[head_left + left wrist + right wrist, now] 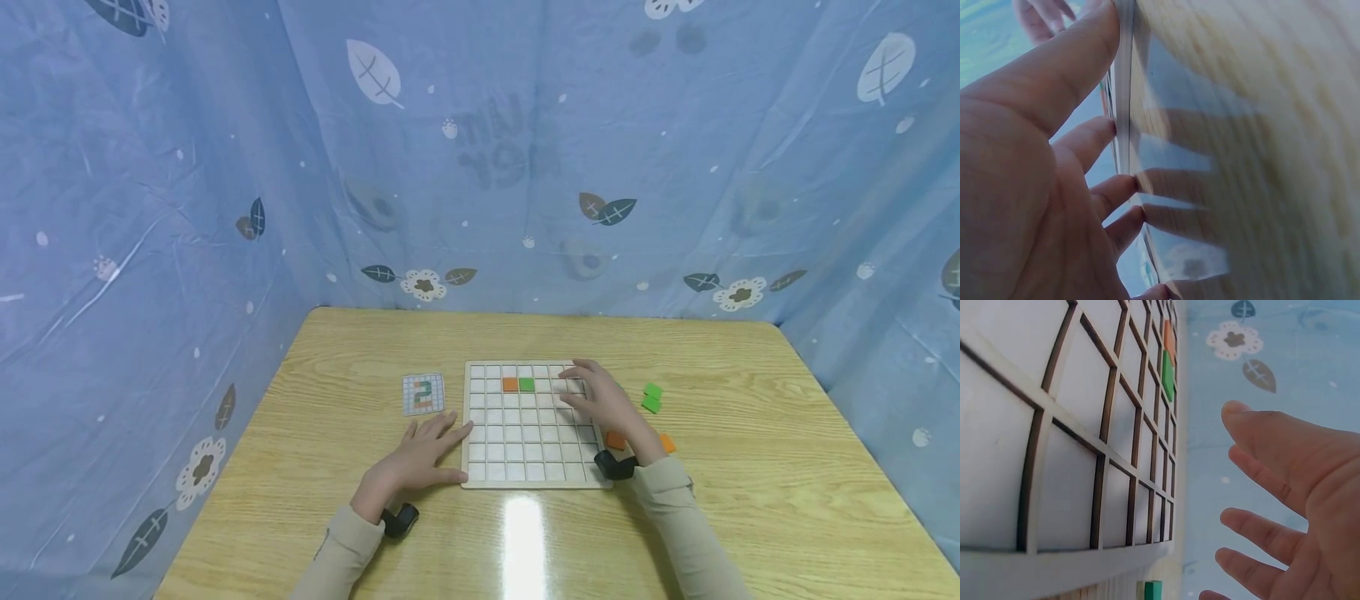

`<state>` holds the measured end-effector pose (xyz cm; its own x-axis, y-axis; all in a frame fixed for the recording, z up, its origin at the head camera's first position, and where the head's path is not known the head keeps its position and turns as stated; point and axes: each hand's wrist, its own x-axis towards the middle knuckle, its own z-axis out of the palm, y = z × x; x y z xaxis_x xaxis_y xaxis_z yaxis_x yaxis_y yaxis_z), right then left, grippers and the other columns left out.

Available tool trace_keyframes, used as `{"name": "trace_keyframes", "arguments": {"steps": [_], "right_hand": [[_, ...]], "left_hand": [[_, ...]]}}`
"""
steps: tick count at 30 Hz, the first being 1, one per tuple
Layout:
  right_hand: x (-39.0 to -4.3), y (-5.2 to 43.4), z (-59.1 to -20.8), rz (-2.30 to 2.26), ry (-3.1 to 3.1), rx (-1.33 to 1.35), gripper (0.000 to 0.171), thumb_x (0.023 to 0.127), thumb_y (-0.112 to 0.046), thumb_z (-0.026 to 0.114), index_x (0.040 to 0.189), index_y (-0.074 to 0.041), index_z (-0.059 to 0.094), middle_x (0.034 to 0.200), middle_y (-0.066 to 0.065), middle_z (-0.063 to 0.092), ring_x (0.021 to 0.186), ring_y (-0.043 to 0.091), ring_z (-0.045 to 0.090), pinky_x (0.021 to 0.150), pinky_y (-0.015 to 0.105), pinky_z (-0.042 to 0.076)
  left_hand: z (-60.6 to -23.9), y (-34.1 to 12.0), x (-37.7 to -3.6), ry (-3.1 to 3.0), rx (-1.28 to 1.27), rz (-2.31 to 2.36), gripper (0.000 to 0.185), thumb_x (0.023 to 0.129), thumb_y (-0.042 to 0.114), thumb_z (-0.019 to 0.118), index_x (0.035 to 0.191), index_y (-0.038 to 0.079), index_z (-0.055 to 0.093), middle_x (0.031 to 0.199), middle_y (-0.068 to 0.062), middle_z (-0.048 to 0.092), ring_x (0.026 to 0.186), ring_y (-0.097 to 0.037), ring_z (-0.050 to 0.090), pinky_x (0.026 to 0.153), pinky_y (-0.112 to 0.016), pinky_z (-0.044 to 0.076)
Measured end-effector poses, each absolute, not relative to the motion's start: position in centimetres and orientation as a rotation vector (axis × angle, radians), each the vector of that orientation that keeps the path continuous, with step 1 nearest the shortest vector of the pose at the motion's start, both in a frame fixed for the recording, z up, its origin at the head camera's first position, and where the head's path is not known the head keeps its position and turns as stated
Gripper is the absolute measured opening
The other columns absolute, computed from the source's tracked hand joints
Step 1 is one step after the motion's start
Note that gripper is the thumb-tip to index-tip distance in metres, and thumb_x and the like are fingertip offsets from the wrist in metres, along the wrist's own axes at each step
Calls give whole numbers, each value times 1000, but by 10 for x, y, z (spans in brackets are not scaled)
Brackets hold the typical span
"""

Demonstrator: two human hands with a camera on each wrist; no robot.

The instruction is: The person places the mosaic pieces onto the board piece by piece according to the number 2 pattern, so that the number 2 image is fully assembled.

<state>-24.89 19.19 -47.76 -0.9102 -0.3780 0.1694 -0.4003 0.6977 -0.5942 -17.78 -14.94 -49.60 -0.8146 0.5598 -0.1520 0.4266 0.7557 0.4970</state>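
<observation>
A pale grid board [513, 425] with square cells lies on the wooden table. In its second row from the back sit an orange tile [510, 384] and, beside it, a green tile [527, 384]. My left hand [416, 457] rests by the board's left edge, fingers spread, thumb and index finger touching that edge; in the left wrist view its fingers [1079, 144] are extended. Over the board's right side hovers my right hand [603, 402], fingers apart and loosely bent, with nothing between them. The right wrist view shows that hand's thumb [1260, 428] raised off the cells.
Left of the board lies a small pattern card [423, 394] with a coloured figure on a grid. Loose green tiles [652, 398] are right of the right hand. Orange tiles [616, 440] lie near the right wrist. Blue patterned curtains [480, 167] hang behind the table and at its sides.
</observation>
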Motion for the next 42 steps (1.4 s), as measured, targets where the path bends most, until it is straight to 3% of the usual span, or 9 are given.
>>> {"name": "trace_keyframes", "arguments": {"steps": [13, 21, 28, 36, 42], "right_hand": [[-231, 207, -475, 1026, -2816, 679, 38, 87, -19, 66, 120, -2, 58, 140, 27, 36, 125, 46, 37, 97, 61, 36], [-221, 220, -476, 1075, -2811, 666, 40, 87, -19, 66, 122, -2, 57, 140, 27, 35, 104, 41, 55, 80, 50, 51], [-216, 230, -480, 1037, -2805, 662, 40, 86, -15, 67, 121, 0, 57, 140, 27, 35, 122, 45, 41, 86, 52, 50], [-208, 244, -483, 1003, -2809, 649, 38, 85, -16, 67, 119, 0, 59, 139, 27, 36, 113, 43, 50, 76, 43, 55], [-202, 254, -484, 908, -2766, 661, 36, 84, -17, 69, 116, -2, 60, 134, 28, 41, 118, 45, 44, 83, 55, 49]], "left_hand": [[-494, -149, -177, 2663, 769, 633, 76, 85, 53, 56, 148, 23, 25, 155, -13, 14, 142, -33, 7, 111, -61, 0], [-493, -149, -177, 2657, 762, 640, 75, 86, 52, 56, 148, 23, 25, 155, -13, 14, 142, -34, 7, 111, -61, 0], [-493, -149, -177, 2655, 762, 637, 75, 86, 53, 56, 148, 24, 24, 155, -12, 13, 142, -33, 7, 111, -61, -1], [-493, -149, -177, 2657, 772, 636, 75, 86, 52, 56, 148, 23, 24, 155, -12, 13, 142, -33, 7, 111, -61, -1], [-495, -149, -177, 2661, 767, 629, 76, 86, 53, 56, 148, 24, 24, 155, -11, 13, 142, -32, 7, 111, -61, 0]]}}
